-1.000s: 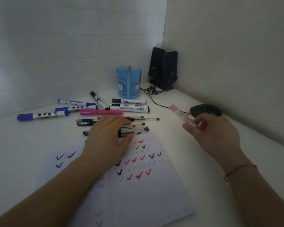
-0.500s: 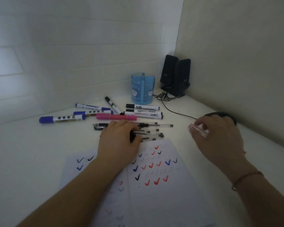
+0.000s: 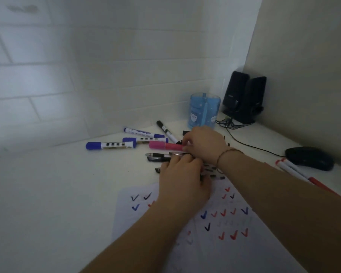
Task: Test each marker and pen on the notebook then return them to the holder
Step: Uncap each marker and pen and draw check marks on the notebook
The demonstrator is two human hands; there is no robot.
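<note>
My left hand [image 3: 183, 180] lies curled over a bundle of black pens [image 3: 158, 155] just above the open notebook [image 3: 234, 245], which carries red, blue and black ticks. My right hand [image 3: 204, 143] crosses over it, and its fingertips pinch the right end of the pink marker [image 3: 163, 145] lying on the desk. Three blue-capped markers [image 3: 110, 145] and a black marker [image 3: 166, 131] lie to the left of it. Behind my right hand stands the blue holder [image 3: 204, 110], upright with nothing showing above its rim. Red pens [image 3: 295, 172] lie on the desk at the right.
A black mouse [image 3: 311, 157] sits right beside the red pens, and its cable [image 3: 250, 146] runs back to two black speakers [image 3: 242, 99] in the corner. Walls close the desk at the back and right. The desk's left part is bare white surface.
My right hand has laid the red pens down beside the mouse and moved left across to the pink marker. My left hand stays on the black pens.
</note>
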